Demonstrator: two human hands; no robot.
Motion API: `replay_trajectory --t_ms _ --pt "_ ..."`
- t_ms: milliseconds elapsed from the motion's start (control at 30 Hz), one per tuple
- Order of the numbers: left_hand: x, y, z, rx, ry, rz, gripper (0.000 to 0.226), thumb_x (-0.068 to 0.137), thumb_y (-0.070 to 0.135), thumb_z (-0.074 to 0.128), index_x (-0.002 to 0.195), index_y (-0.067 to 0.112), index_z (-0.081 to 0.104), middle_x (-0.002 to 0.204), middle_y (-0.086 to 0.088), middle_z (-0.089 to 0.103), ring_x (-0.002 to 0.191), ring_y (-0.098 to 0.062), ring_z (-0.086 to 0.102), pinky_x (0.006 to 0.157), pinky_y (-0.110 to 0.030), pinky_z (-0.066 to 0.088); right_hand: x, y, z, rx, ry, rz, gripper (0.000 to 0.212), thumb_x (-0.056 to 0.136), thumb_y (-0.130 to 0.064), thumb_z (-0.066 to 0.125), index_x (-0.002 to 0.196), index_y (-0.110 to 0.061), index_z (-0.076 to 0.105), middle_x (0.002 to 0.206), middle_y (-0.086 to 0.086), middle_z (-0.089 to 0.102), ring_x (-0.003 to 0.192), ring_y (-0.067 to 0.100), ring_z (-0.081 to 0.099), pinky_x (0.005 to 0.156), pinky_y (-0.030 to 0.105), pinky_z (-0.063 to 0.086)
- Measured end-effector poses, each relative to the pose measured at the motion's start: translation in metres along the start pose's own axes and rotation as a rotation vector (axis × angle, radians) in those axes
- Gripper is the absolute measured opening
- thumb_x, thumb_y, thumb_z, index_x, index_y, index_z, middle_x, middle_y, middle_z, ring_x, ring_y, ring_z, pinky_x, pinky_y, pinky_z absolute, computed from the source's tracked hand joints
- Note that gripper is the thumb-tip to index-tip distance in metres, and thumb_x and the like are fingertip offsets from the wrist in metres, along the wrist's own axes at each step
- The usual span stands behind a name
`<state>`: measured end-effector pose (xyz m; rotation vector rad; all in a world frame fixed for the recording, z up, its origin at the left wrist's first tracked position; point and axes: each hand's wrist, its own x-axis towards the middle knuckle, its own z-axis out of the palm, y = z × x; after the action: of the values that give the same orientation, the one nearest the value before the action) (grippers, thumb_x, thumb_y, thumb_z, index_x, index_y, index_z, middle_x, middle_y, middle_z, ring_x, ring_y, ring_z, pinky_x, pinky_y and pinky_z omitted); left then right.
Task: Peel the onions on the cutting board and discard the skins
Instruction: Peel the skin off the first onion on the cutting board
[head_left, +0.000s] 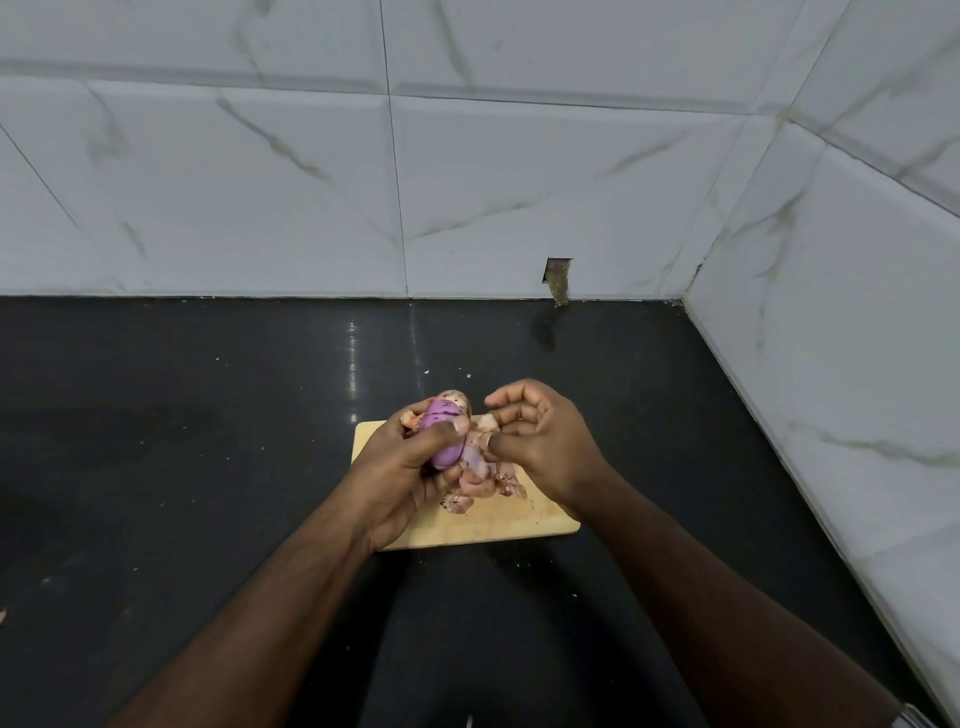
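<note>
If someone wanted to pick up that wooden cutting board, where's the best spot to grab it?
Probably the near right corner of the board, coming in from the right. That edge is bare and juts past the heap of skins, while the left hand, holding the onion, covers the left side. Keep it level so the skins stay on.

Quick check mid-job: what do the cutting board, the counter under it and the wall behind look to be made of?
Cutting board: pale wood or bamboo by its tan matte face, though no grain shows. Counter: dark polished stone, probably granite; it mirrors the light. Wall: glossy white tiles with grey marble-like veins and visible joints, likely ceramic.
</note>
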<state>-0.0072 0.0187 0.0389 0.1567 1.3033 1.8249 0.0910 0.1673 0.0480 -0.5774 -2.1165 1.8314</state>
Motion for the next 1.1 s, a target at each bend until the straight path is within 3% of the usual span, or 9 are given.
replay_trajectory --t_ms 133,233,300,400,500,667,767,900,1100 --pt "-0.002 -0.001 0.000 -0.076 -0.017 -0.037 0.050 0.078 0.024 0.076 0.122 0.005 0.064 0.106 -0.014 0.074 0.089 -0.021 0.072 0.072 -0.027 0.062 0.002 0.000 0.004 -0.145 0.048 -0.060 0.023 0.080 -0.006 0.077 0.097 -0.019 0.068 0.090 0.001 0.071 0.081 0.019 0.072 0.075 0.045 0.062" --pt "-0.003 -0.001 0.002 -0.129 -0.008 -0.035 0.037 0.080 0.025 0.073 0.112 0.008 0.067 0.103 -0.013 0.074 0.086 -0.019 0.072 0.069 -0.025 0.061 -0.001 -0.001 0.010 -0.110 0.043 -0.047 0.013 0.086 -0.012 0.072 0.096 -0.020 0.069 0.090 0.003 0.072 0.082 0.026 0.072 0.072 0.053 0.060" --pt "-0.003 -0.001 0.003 -0.136 0.011 -0.020 0.032 0.083 0.024 0.073 0.109 0.008 0.068 0.099 -0.013 0.073 0.082 -0.019 0.071 0.066 -0.025 0.061 -0.004 -0.002 0.013 -0.031 0.017 -0.018 0.008 0.092 -0.012 0.066 0.099 -0.015 0.068 0.092 0.010 0.072 0.082 0.032 0.071 0.071 0.047 0.061" --pt "-0.007 -0.001 0.007 -0.073 0.026 0.014 0.020 0.093 0.025 0.067 0.105 0.010 0.066 0.090 -0.013 0.072 0.070 -0.022 0.068 0.060 -0.030 0.057 -0.012 -0.005 0.019 0.092 -0.071 0.008 0.012 0.096 -0.009 0.062 0.107 -0.006 0.061 0.083 0.018 0.064 0.063 0.019 0.063 0.052 0.027 0.051" --pt "-0.011 -0.003 0.014 0.013 0.024 0.061 0.029 0.088 0.034 0.068 0.104 0.010 0.064 0.084 -0.016 0.070 0.064 -0.029 0.062 0.065 -0.038 0.045 -0.016 -0.003 0.024 0.022 -0.009 -0.014 0.018 0.088 -0.003 0.071 0.103 -0.006 0.062 0.082 0.004 0.067 0.065 0.009 0.068 0.053 0.024 0.053" --pt "-0.014 -0.001 0.020 0.011 0.046 0.077 0.034 0.078 0.038 0.072 0.092 0.008 0.065 0.076 -0.018 0.064 0.057 -0.028 0.059 0.060 -0.034 0.041 -0.017 -0.004 0.022 0.082 0.064 0.037 0.012 0.084 0.010 0.068 0.094 0.003 0.068 0.075 0.023 0.068 0.054 0.017 0.066 0.044 0.023 0.050" --pt "-0.017 0.001 0.022 0.024 0.054 0.054 0.030 0.082 0.038 0.069 0.088 0.008 0.066 0.069 -0.017 0.066 0.051 -0.025 0.057 0.056 -0.029 0.040 -0.011 -0.001 0.015 -0.089 0.072 -0.027 0.015 0.081 0.008 0.068 0.088 -0.005 0.073 0.071 0.006 0.070 0.051 0.008 0.063 0.046 0.019 0.046" --pt "-0.019 0.002 0.023 0.031 0.087 0.016 0.029 0.098 0.033 0.060 0.088 0.005 0.064 0.061 -0.013 0.065 0.042 -0.018 0.055 0.044 -0.023 0.042 -0.007 0.001 0.010 -0.363 0.057 -0.184 0.021 0.078 -0.002 0.068 0.085 -0.021 0.076 0.082 -0.007 0.071 0.069 0.006 0.066 0.059 0.024 0.049" --pt "-0.016 0.004 0.018 0.091 0.130 -0.057 0.034 0.094 0.045 0.063 0.080 0.015 0.071 0.068 -0.009 0.069 0.049 -0.016 0.056 0.044 -0.020 0.044 -0.007 -0.002 0.002 -0.611 -0.081 -0.478 0.020 0.081 0.001 0.064 0.093 -0.010 0.076 0.095 -0.001 0.070 0.077 -0.002 0.059 0.065 0.003 0.042"
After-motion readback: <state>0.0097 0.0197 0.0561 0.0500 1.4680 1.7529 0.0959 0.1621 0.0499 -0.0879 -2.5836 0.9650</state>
